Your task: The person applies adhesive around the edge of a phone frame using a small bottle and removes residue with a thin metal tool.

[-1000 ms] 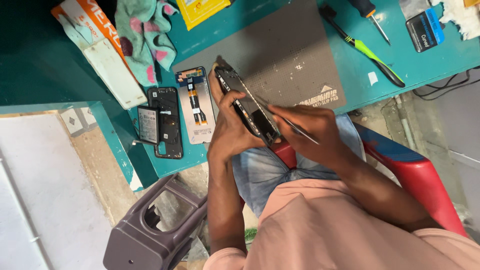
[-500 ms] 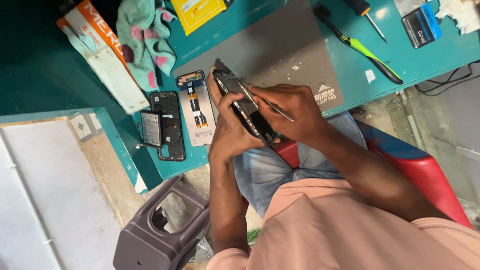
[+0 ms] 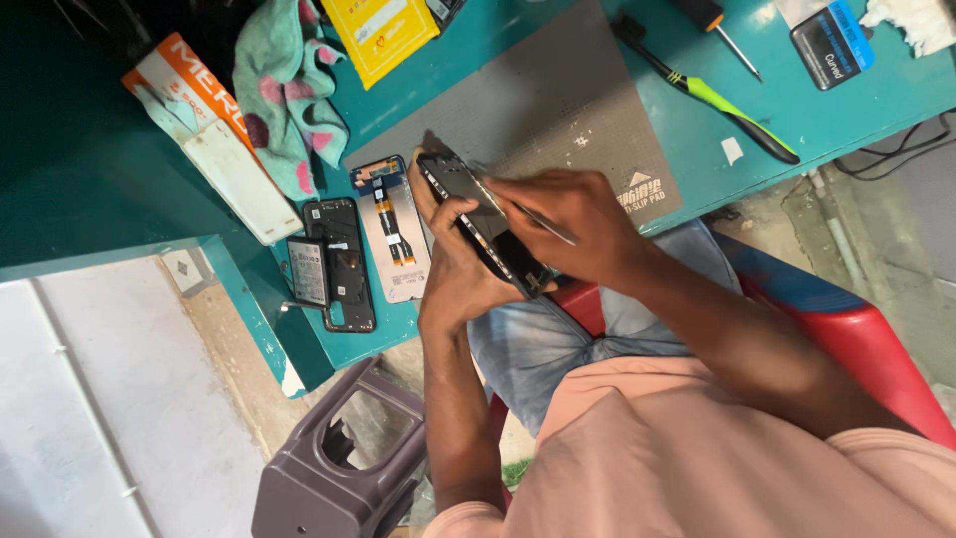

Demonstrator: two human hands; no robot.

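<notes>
Black phone (image 3: 485, 224) (opened) in both hands

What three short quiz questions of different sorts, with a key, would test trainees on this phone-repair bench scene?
1. True or false: the left hand holds the dark phone body up off the grey mat.
2. Which hand grips the thin metal tool? A) left B) right C) neither
3. Fill in: the green-handled tool lies on the ____ table.

Key
1. True.
2. B: the right hand pinches it over the phone body.
3. Teal.
</notes>
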